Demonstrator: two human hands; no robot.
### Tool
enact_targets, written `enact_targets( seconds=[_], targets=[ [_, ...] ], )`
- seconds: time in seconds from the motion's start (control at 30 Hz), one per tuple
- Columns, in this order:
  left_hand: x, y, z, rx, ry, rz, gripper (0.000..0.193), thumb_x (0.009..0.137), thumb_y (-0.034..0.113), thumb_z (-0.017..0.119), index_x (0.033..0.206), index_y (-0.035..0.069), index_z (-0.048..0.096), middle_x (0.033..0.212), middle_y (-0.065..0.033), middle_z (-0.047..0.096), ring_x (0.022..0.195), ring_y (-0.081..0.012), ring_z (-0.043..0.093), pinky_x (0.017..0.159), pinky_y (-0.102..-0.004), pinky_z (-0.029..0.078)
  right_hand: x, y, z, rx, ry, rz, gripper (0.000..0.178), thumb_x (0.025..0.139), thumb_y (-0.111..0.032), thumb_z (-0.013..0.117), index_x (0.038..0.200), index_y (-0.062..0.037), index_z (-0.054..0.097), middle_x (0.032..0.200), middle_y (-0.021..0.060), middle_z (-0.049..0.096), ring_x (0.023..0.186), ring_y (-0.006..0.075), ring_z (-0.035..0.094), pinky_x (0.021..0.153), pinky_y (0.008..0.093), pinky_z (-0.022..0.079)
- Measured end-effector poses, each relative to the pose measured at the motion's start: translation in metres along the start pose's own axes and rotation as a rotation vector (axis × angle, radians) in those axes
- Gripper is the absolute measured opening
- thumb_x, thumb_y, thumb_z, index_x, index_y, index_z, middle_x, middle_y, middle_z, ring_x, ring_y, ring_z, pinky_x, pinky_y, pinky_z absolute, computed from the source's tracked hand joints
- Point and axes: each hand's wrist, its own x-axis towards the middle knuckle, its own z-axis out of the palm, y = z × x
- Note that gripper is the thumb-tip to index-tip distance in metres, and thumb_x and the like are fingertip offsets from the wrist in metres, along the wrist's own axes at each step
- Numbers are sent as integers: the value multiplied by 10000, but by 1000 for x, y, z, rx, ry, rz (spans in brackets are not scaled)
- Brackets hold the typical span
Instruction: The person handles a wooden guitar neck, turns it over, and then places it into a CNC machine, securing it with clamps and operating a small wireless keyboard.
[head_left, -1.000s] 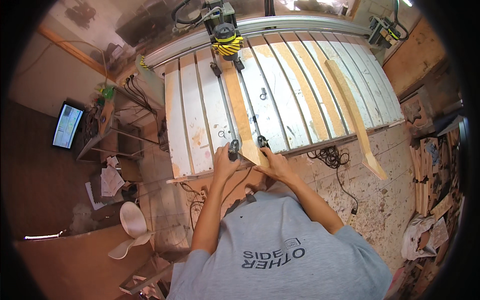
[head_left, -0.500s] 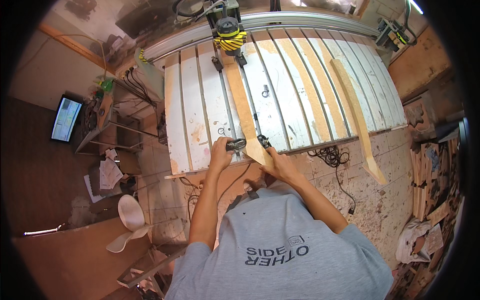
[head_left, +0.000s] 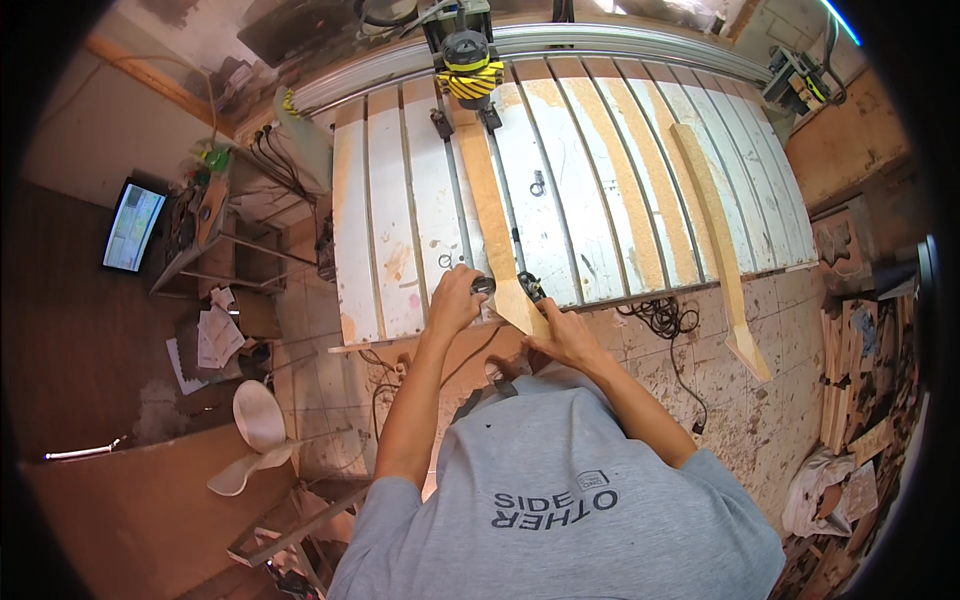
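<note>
A long, narrow wooden piece (head_left: 492, 215) lies along the slotted white machine bed (head_left: 400, 290), its angled near end poking past the front edge. My left hand (head_left: 455, 302) is closed around a black clamp (head_left: 483, 285) at the left side of that wood; the fingertips are partly hidden. On the other side, my right hand (head_left: 565, 338) grips the angled near end, thumb below it and fingers by a second black clamp (head_left: 530, 287). Two more black hold-downs, a left one (head_left: 441, 124) and a right one (head_left: 490, 117), flank the wood's far end.
Above the wood's far end stands the machine's spindle head (head_left: 468, 75) with a yellow-and-black striped collar. A second wooden piece (head_left: 712, 210) overhangs the bed's front at right. A coiled black cable (head_left: 662, 316) hangs below the edge. A monitor (head_left: 134, 226) is at left; scrap wood (head_left: 850, 370) is piled right.
My left hand has shifted slightly right and covers more of the black clamp. My right hand stays at the wood's near end. The view has moved a little.
</note>
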Motion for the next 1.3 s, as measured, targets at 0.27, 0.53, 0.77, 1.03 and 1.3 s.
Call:
enact_targets(
  seconds=[0.27, 0.53, 0.77, 1.03, 1.3],
  targets=[
    [-2, 0, 21, -139, 164, -75, 377, 799, 18, 763, 1121, -17, 570, 1104, -198, 559, 1019, -405, 610, 886, -449, 505, 5, 3, -2, -109, 55, 27, 597, 836, -490, 766, 1180, -42, 572, 833, 237, 707, 819, 458, 692, 733, 519, 544],
    [-2, -3, 25, -140, 200, -56, 392, 817, 13, 745, 1154, -14, 548, 1102, -221, 558, 1014, -426, 607, 866, -465, 510, 49, -1, -10, -96, 357, -76, 543, 848, -407, 744, 1192, -6, 618, 976, 231, 693, 946, 386, 675, 809, 473, 525],
    [4, -1, 24, -339, 119, -265, 386, 844, 19, 742, 1179, -1, 551, 1089, -192, 684, 1015, -334, 682, 891, -412, 523, 76, 19, -12, 127, 108, 136, 488, 805, -319, 716, 1147, 27, 677, 1005, 253, 696, 954, 405, 678, 861, 462, 538],
    [1, -16, 24, -624, 59, -257, 524, 800, -44, 756, 1272, 24, 541, 1105, -121, 690, 1066, -200, 673, 924, -327, 522, 74, 10, -1, -56, 317, -5, 378, 791, -216, 704, 1113, -17, 708, 997, 222, 660, 938, 401, 647, 890, 461, 526],
    [-8, -21, 18, -841, 38, -274, 580, 766, -111, 751, 1279, 38, 526, 1167, -117, 684, 1063, -173, 646, 883, -301, 532, 90, -54, 2, -150, 176, -557, 286, 805, -175, 749, 1073, -81, 717, 1049, 145, 650, 997, 350, 623, 892, 439, 508]
  ],
)
